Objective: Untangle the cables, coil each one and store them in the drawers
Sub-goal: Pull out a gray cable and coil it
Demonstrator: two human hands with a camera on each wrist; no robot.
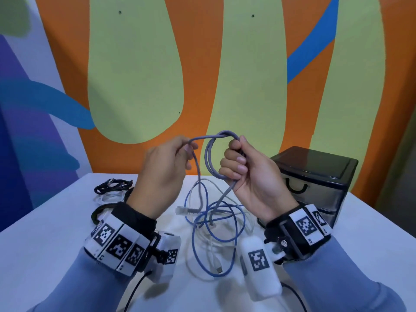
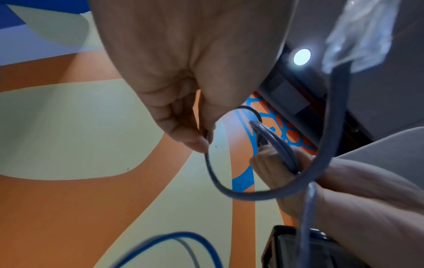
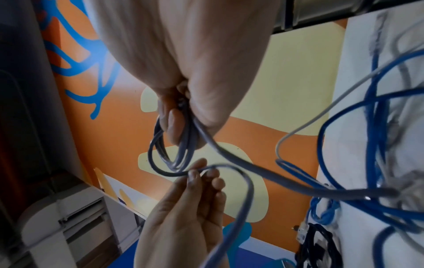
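Both hands are raised above the white table (image 1: pixel 56 233). My right hand (image 1: pixel 238 163) grips a small coil of grey cable (image 1: pixel 210 154), its fingers curled round the loops (image 3: pixel 181 145). My left hand (image 1: pixel 180 152) pinches the free run of that same grey cable (image 2: pixel 211 163) between thumb and fingertips. From there the cable drops to a clear plug (image 1: pixel 181 210) hanging just over the table. Under the hands lies a tangle of a blue cable (image 1: pixel 225 239) and a white cable (image 1: pixel 213 255) with a USB end.
A black drawer unit (image 1: pixel 315 183) with translucent drawers stands on the table at the right, its drawers shut. A black braided cable (image 1: pixel 112 184) lies at the table's far left, with a white one beside it. A painted wall stands close behind the table.
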